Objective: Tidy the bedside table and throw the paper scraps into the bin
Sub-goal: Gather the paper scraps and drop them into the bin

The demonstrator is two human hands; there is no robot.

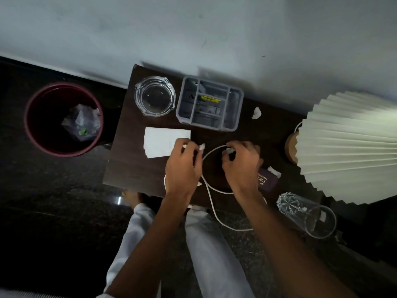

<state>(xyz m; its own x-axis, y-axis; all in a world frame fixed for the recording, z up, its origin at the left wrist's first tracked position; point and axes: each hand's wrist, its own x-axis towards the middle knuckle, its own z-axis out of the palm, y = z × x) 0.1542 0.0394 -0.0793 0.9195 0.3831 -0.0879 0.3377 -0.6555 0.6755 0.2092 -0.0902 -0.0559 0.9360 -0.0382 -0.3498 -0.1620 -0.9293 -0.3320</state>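
On the dark wooden bedside table (129,164) both my hands hold a white cable (209,190) that loops between them and trails off the front edge. My left hand (182,166) pinches one end near a small white scrap. My right hand (240,164) grips the other end, a white plug. A crumpled paper scrap (256,113) lies at the back right of the table. Another scrap (275,171) rests on a dark purple case (267,180) beside my right wrist. The dark red bin (63,119) stands on the floor to the left, with a plastic bag inside.
A glass ashtray (155,96) and a grey compartment organiser (209,103) sit at the back of the table. White folded papers (163,141) lie beside my left hand. A pleated lamp shade (348,147) fills the right side, and a cut-glass tumbler (307,214) lies at the front right.
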